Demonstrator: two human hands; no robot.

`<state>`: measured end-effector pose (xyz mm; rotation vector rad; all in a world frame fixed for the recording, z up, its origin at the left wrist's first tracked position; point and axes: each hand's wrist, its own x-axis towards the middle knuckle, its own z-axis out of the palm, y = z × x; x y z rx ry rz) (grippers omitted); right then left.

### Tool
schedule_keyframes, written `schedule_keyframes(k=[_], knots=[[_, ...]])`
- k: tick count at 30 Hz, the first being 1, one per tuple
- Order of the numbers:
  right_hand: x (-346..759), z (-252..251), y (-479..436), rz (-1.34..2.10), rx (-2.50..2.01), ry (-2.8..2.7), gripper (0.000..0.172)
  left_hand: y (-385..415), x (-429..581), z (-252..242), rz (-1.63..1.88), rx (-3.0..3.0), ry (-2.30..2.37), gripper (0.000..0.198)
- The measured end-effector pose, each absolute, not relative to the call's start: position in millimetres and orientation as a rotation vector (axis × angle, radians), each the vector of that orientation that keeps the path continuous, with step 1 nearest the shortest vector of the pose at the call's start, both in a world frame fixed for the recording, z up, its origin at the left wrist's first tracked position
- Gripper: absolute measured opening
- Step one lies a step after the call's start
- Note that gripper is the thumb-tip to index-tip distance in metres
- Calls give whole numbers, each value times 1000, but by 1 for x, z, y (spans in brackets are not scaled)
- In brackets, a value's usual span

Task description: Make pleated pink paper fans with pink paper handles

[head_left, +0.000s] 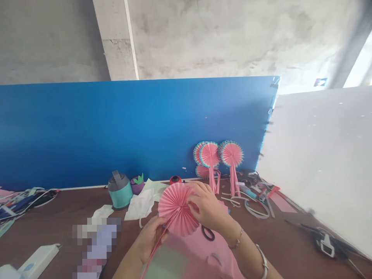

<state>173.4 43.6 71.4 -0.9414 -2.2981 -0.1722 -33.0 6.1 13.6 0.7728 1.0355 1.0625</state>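
Observation:
A round pleated pink paper fan [174, 205] is held up in front of me, above the table. My left hand [154, 234] grips it at its lower left edge, and a thin pink strip runs down past that hand. On the fan's right side, the bent fingers of my right hand [206, 203] close on the pleats near the centre. Under the hands lie pink paper sheets [200, 248] and a green patch. The dark handle of what looks like scissors [208, 233] shows beside my right wrist.
Finished-looking pink fans with coloured rims [231, 154] lean against the blue partition [116, 131]. A teal cup [120, 193], a purple pot [137, 185] and white tissue [141, 205] stand or lie left of the fan. Strips and cables [257, 205] clutter the right side.

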Motion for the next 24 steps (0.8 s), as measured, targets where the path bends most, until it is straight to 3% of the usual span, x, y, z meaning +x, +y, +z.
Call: schedule_keyframes(k=[9,16,20,21,24], knots=[[199,66,69,-204,-1159,-1989,20,9,-33,17,1216,756,1029,21],[163,73,41,816,-1168,-1823,22,3,-20,13,1490,931,1181,33],[136,62,22,1141,-1025,-1810,54,-4,-12,6,1561,1298,1254,42],[131,58,20,1188,-997,-1791,56,-6,-10,4,1569,1428,1233,48],[126,50,23,1327,-963,-1654,35,-8,-10,0,1515,1755,1220,51]])
